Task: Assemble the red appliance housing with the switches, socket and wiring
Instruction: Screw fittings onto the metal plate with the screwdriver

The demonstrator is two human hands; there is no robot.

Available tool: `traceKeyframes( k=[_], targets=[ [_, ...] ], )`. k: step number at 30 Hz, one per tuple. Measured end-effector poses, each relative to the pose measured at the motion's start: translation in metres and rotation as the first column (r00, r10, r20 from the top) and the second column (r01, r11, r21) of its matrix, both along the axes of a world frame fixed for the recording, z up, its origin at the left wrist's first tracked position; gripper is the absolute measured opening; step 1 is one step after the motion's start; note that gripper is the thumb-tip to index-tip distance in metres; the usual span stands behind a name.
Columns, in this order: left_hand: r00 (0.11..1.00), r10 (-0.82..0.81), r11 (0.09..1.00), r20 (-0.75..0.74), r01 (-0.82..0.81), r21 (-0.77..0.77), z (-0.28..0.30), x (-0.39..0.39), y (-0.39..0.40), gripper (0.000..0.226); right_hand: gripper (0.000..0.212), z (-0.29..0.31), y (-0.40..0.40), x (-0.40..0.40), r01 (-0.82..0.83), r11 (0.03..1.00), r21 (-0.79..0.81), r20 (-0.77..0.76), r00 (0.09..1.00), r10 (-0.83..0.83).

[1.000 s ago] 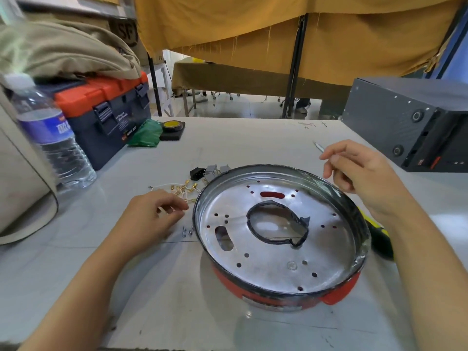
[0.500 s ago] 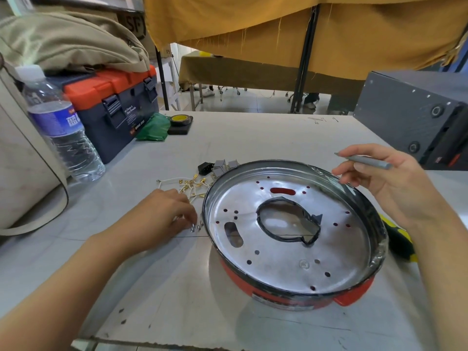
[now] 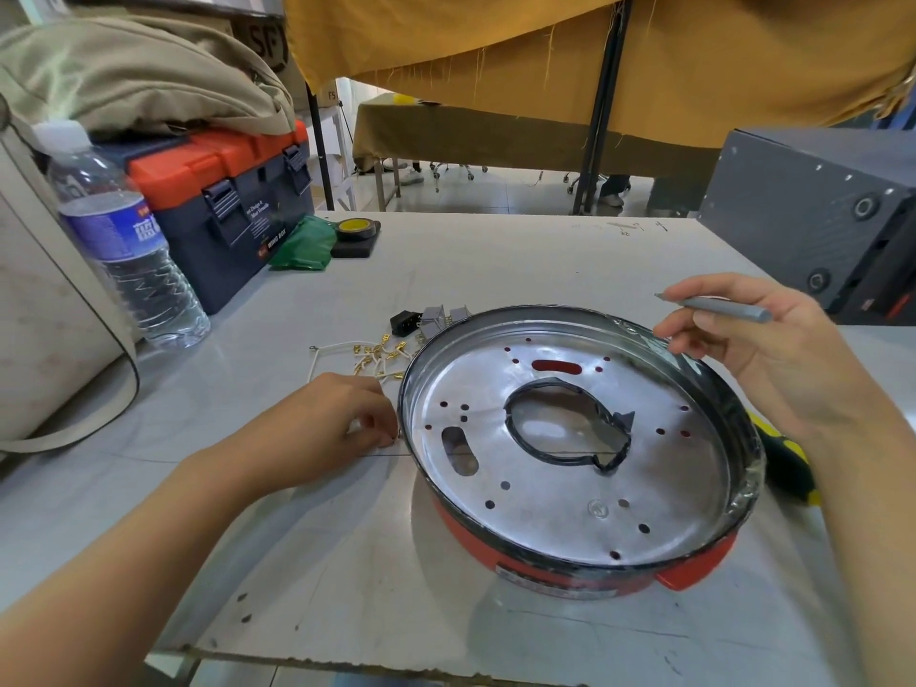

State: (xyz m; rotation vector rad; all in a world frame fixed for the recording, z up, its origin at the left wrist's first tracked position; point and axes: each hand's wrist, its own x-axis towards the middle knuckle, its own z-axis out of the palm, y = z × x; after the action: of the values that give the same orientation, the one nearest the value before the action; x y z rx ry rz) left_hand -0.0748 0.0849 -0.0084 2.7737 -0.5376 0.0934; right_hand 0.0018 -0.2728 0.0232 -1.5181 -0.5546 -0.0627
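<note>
On the table sits the red housing (image 3: 585,562), stiff and heavy; hold its rim. Her left hand (image 3: 342,419) pinches something tiny beside it. Her right hand (image 3: 763,354) holds a gray tool (image 3: 718,309).

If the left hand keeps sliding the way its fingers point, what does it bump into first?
Probably the red housing. The left hand lies on the table with its fingertips aimed right, at the housing's dark rim beside them. Only some tiny bits seem to lie under the fingertips; the gap is hard to judge.
</note>
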Motion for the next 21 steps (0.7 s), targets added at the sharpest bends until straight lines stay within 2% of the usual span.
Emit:
traceKeyframes(
  k=[5, 7, 10, 15, 18, 21],
  targets=[
    [0.994, 0.052, 0.996, 0.100, -0.044, -0.081, 0.003, -0.002, -0.003, 0.015, 0.023, 0.000, 0.001, -0.001, -0.043, 0.999, -0.006, 0.007, 0.999, 0.043],
    [0.981, 0.134, 0.973, 0.138, -0.104, -0.204, 0.006, -0.003, -0.001, 0.014, 0.020, 0.001, 0.002, -0.002, -0.063, 0.998, -0.012, 0.008, 0.998, 0.063],
    [0.966, 0.246, 0.892, 0.077, -0.195, -0.407, 0.011, -0.003, 0.002, 0.015, 0.015, 0.003, 0.007, -0.005, -0.057, 0.996, -0.063, 0.031, 0.998, 0.059],
    [0.971, 0.236, 0.863, -0.025, -0.222, -0.454, 0.010, -0.004, -0.002, 0.018, 0.015, 0.005, 0.015, -0.013, 0.028, 0.942, -0.333, 0.115, 0.993, 0.011],
    [0.969, 0.241, 0.846, -0.054, -0.237, -0.478, 0.010, -0.004, -0.001, 0.014, 0.014, 0.005, 0.020, -0.017, 0.027, 0.856, -0.517, 0.139, 0.989, 0.053],
    [0.970, 0.236, 0.810, -0.057, -0.229, -0.540, 0.014, -0.004, 0.000, 0.009, 0.018, 0.005, 0.021, -0.018, 0.093, 0.723, -0.685, 0.189, 0.981, 0.053]
  ],
)
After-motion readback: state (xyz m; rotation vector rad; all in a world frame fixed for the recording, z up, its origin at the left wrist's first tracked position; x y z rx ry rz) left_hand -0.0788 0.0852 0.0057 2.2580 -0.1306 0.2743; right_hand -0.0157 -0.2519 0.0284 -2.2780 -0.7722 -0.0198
